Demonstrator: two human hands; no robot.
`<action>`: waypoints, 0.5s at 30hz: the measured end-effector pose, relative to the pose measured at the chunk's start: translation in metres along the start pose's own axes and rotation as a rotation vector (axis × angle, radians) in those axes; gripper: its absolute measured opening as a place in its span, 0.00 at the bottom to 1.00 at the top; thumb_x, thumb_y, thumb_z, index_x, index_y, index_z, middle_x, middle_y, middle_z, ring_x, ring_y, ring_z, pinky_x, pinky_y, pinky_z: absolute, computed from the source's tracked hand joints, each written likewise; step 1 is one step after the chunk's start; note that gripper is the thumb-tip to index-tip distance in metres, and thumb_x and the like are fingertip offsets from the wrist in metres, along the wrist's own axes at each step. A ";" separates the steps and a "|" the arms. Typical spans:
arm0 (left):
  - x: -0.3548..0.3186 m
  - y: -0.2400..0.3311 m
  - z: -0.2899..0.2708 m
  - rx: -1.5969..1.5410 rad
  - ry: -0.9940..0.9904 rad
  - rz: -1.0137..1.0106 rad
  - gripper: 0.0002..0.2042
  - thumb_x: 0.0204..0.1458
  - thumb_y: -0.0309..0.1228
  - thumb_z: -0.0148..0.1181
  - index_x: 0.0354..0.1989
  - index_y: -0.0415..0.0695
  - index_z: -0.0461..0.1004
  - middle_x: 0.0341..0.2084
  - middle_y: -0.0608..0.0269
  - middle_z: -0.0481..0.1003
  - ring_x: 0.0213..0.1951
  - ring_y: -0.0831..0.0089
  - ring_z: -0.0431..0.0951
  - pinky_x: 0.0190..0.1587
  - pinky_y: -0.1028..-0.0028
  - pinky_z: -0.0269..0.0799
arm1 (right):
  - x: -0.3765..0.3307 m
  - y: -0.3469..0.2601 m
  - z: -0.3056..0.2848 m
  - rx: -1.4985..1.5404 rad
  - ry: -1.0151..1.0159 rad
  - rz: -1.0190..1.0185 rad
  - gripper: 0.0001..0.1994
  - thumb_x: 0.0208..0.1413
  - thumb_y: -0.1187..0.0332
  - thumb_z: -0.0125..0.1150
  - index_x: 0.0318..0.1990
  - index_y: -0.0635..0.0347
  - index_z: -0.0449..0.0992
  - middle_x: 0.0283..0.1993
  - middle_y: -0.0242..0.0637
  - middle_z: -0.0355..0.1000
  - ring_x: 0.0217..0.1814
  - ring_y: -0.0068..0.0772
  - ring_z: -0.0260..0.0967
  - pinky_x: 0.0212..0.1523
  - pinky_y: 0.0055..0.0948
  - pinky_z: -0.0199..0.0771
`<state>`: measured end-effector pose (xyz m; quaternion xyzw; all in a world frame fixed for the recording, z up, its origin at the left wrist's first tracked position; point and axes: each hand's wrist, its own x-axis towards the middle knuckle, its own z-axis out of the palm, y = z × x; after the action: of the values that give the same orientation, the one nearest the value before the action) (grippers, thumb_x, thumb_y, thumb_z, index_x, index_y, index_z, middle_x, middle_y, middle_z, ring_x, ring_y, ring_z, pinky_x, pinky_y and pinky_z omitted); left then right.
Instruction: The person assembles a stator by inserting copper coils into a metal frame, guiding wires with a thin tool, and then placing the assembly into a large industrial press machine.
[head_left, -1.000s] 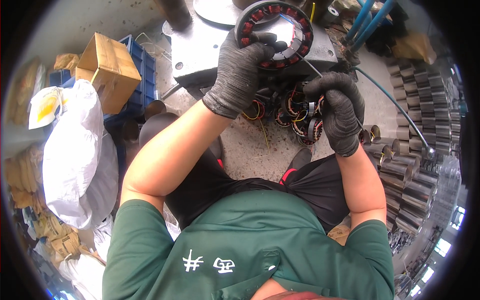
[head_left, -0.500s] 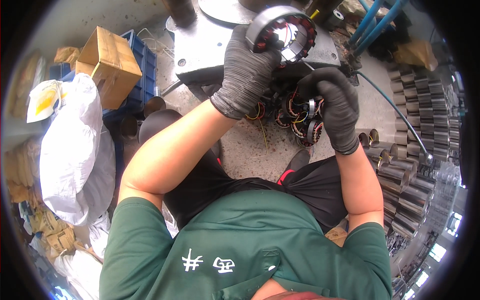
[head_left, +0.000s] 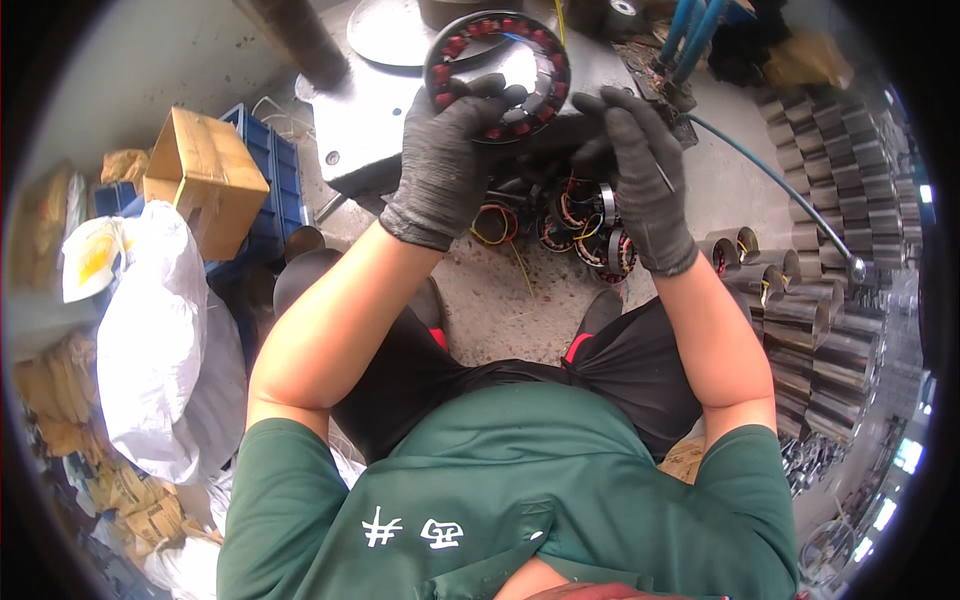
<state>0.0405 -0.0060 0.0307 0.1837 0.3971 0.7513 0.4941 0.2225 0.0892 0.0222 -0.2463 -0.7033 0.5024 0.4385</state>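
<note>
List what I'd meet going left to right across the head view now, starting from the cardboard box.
Cardboard box → left hand → ring with red coils → right hand → metal cylinders.

The green short-sleeved shirt (head_left: 560, 440) bears white markings (head_left: 379, 530) — dark gloves (head_left: 440, 180), black trousers (head_left: 400, 400) besides.

A workshop; stacked metal tubes (head_left: 825, 350); wire-wound rings (head_left: 556, 85).

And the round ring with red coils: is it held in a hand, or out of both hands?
Held: the left hand grips the ring at its lower-left rim, fingers showing across the opening.
</note>
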 end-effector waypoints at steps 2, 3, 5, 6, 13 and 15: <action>0.004 -0.008 -0.008 -0.050 -0.063 -0.034 0.23 0.54 0.24 0.54 0.60 0.35 0.68 0.53 0.47 0.76 0.57 0.54 0.78 0.62 0.51 0.76 | 0.003 0.001 0.004 0.169 -0.058 0.191 0.22 0.70 0.53 0.57 0.58 0.64 0.75 0.43 0.39 0.82 0.35 0.27 0.80 0.41 0.25 0.81; 0.006 -0.012 -0.012 -0.110 -0.112 -0.061 0.23 0.54 0.24 0.55 0.60 0.35 0.68 0.53 0.47 0.75 0.58 0.54 0.77 0.63 0.50 0.75 | 0.005 -0.002 0.007 0.246 -0.081 0.300 0.23 0.69 0.51 0.59 0.58 0.63 0.75 0.41 0.37 0.81 0.35 0.27 0.80 0.39 0.25 0.81; 0.005 -0.017 -0.011 -0.094 -0.125 -0.101 0.23 0.53 0.24 0.58 0.59 0.36 0.67 0.55 0.49 0.74 0.58 0.54 0.76 0.63 0.51 0.75 | 0.009 0.004 0.015 0.363 -0.029 0.253 0.23 0.65 0.51 0.64 0.56 0.60 0.77 0.36 0.33 0.79 0.33 0.24 0.78 0.35 0.24 0.81; 0.001 -0.018 -0.007 -0.058 -0.135 -0.085 0.23 0.52 0.23 0.59 0.59 0.37 0.67 0.55 0.51 0.73 0.57 0.55 0.77 0.62 0.52 0.75 | 0.013 0.006 0.015 0.240 -0.053 0.222 0.22 0.63 0.53 0.66 0.54 0.61 0.79 0.36 0.34 0.79 0.33 0.23 0.77 0.34 0.24 0.81; -0.007 -0.028 0.002 0.396 -0.142 0.154 0.46 0.47 0.24 0.77 0.71 0.39 0.50 0.55 0.53 0.71 0.54 0.66 0.77 0.55 0.68 0.80 | 0.024 0.025 0.005 -0.052 0.081 0.144 0.22 0.49 0.61 0.76 0.48 0.67 0.81 0.38 0.39 0.81 0.37 0.27 0.78 0.42 0.30 0.81; -0.006 -0.023 0.000 0.402 -0.155 0.102 0.45 0.48 0.24 0.76 0.72 0.40 0.50 0.54 0.54 0.72 0.53 0.67 0.77 0.54 0.69 0.80 | 0.030 0.028 0.002 -0.286 0.090 0.030 0.23 0.46 0.63 0.76 0.47 0.67 0.82 0.38 0.44 0.82 0.39 0.33 0.81 0.43 0.33 0.82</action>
<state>0.0572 -0.0065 0.0137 0.3558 0.4900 0.6646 0.4378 0.2031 0.1227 0.0074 -0.3390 -0.7436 0.3918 0.4227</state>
